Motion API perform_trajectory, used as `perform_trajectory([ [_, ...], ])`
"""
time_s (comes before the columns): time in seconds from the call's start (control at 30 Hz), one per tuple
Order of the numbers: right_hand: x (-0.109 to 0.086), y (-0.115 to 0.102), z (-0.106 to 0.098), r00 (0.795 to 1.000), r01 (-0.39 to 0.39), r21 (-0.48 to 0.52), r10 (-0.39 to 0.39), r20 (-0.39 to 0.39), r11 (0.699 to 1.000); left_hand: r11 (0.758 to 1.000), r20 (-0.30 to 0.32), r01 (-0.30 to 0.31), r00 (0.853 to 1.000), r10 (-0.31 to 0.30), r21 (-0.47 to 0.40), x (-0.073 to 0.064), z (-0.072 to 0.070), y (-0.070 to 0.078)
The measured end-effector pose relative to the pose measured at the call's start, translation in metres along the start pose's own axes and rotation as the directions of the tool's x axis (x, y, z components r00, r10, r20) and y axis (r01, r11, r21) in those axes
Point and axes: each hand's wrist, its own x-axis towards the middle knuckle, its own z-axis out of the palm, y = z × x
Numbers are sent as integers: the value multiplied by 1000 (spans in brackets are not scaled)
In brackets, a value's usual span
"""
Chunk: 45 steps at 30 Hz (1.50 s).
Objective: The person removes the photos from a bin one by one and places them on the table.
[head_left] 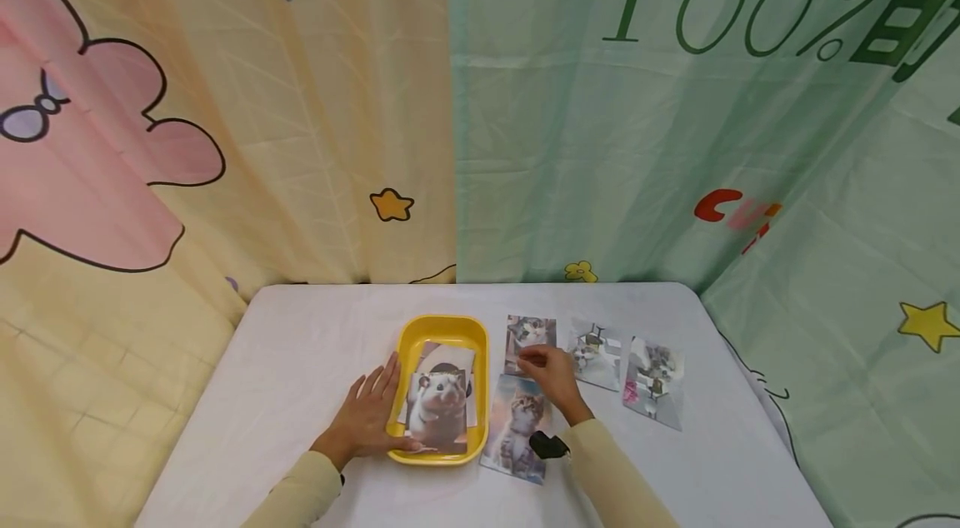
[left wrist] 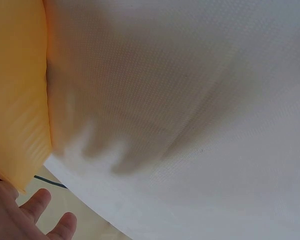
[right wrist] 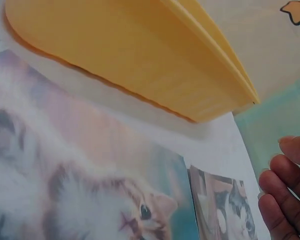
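Note:
A yellow tray (head_left: 484,378) stands on the table with several photo cards in it; a white mouse card (head_left: 437,411) lies on top. My left hand (head_left: 367,415) rests along the tray's left rim, fingers spread and thumb over its near corner. To the right of the tray, my right hand (head_left: 551,378) is over a grey-and-white cat card (head_left: 531,331), covering its lower part. Its fingers (right wrist: 280,182) are slightly bent, with nothing seen between them and the thumb. Nearer to me lies a larger tabby kitten card (head_left: 517,428).
Two more picture cards lie farther right, a pale one (head_left: 600,357) and one with a pink patch (head_left: 654,386). A white cloth covers the table (head_left: 315,336). Printed curtains (head_left: 525,178) hang behind it. A black strap piece (head_left: 549,445) shows at my right wrist.

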Motion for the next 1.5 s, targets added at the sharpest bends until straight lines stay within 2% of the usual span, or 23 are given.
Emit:
perform_trajectory([
  [0.4, 10, -32, 26, 995, 40, 116, -50, 88, 992, 1000, 18, 5, 1000, -6, 18, 1, 1, -1],
  [0.63, 14, -46, 46, 981, 118, 141, -138, 138, 983, 1000, 18, 10, 1000, -11, 29, 1, 3, -1],
  [0.73, 14, -50, 56, 977, 118, 147, -141, 163, 982, 999, 25, 15, 1000, -16, 29, 1, 4, -2],
  [0.9, 14, -56, 71, 975, 64, 124, -89, 205, 990, 1000, 18, 11, 1000, -11, 21, 1, 3, -1],
  [1.23, 12, -66, 95, 974, 15, 97, -37, 225, 995, 999, 2, 2, 1000, -2, 41, 1, 3, -1],
  [1.37, 13, -63, 104, 976, -26, 95, 5, 216, 995, 999, 11, 9, 1000, -9, 47, 1, 2, -1],
  [1.5, 13, -61, 113, 983, -33, 101, 15, 181, 994, 998, 30, 25, 999, -26, 54, 2, 3, 0],
])
